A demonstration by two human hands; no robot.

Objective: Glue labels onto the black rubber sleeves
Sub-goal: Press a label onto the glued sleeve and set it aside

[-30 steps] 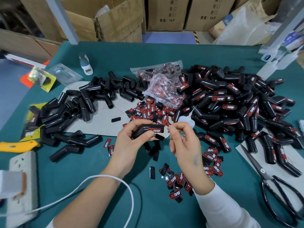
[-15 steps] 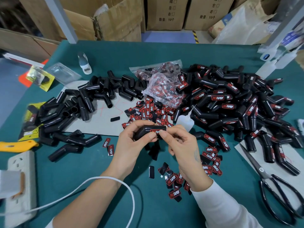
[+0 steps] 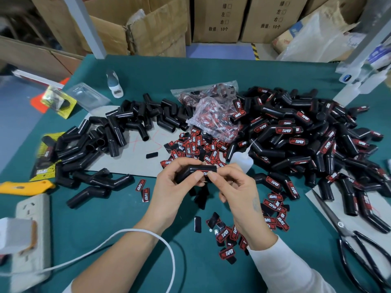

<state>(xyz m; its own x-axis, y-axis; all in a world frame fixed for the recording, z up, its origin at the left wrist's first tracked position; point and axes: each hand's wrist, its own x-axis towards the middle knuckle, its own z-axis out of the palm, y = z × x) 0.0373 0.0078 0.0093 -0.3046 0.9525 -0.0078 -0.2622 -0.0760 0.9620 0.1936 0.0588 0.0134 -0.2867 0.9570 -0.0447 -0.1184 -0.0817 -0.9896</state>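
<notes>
Left hand (image 3: 169, 187) grips a bent black rubber sleeve (image 3: 195, 170) just above the green table (image 3: 211, 81), fingers curled over its top and thumb underneath. Right hand (image 3: 234, 187) pinches at the sleeve's right end, with its fingertips (image 3: 211, 175) pressing a red-and-black label (image 3: 204, 172) against the sleeve's side; the label is mostly hidden by the fingers. Both hands are at centre frame, touching the same sleeve. Behind the hands is a loose heap of unglued labels (image 3: 196, 146), partly lying on a grey cardboard sheet (image 3: 135, 157). More labels are scattered near the right wrist (image 3: 273, 210) and below it (image 3: 227, 252), some of them face down. Left of centre is a pile of plain sleeves (image 3: 110, 134). On the right is a bigger pile of labelled sleeves (image 3: 306, 136). A clear plastic bag of labels (image 3: 213, 115) sits between the two piles. A small white squeeze bottle (image 3: 241, 160) with a thin nozzle lies just behind the right hand, against the labelled pile. Black scissors (image 3: 351, 246) are at the right edge, a yellow utility knife (image 3: 25, 187) and a white power strip (image 3: 31, 229) at the left edge, and a white cable (image 3: 118, 240) loops across the left forearm. Cardboard boxes (image 3: 215, 17) are stacked beyond the table.
</notes>
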